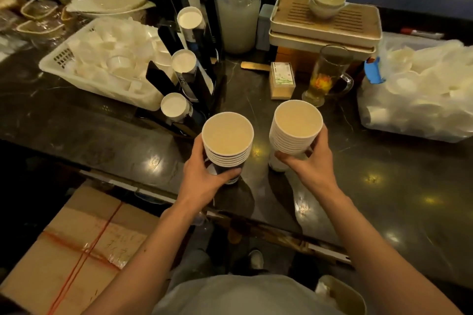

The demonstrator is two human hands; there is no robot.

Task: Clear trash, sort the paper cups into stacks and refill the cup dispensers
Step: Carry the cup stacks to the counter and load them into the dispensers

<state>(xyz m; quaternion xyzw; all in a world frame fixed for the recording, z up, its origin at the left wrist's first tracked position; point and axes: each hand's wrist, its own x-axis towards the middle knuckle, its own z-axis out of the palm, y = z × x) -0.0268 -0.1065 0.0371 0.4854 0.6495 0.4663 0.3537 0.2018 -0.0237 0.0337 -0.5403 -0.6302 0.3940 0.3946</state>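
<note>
- The left hand (207, 174) grips a stack of paper cups (227, 139), fingers wrapped round its lower part, mouths turned up toward the camera.
- The right hand (311, 161) clasps a second, taller cup stack (295, 126) — thumb on its near side, fingers on its right.
- Both stacks sit above the dark glossy tabletop (384, 186), side by side and apart; whether either base touches the surface cannot be told.
- Just beyond the left-hand stack stands the black cup dispenser (202, 84), its three slanted tubes each showing a white cup mouth.
- Left of the dispenser a white plastic basket (61, 59) holds a heap of small white cups.
- At the far right a clear bag (419, 89) bulges with more white cups — a blue clip on its left edge.
- Between bag and dispenser stand a glass mug (327, 77) of tea and a small box (281, 80).
- A taped cardboard carton (71, 250) lies below the tabletop, near left.
</note>
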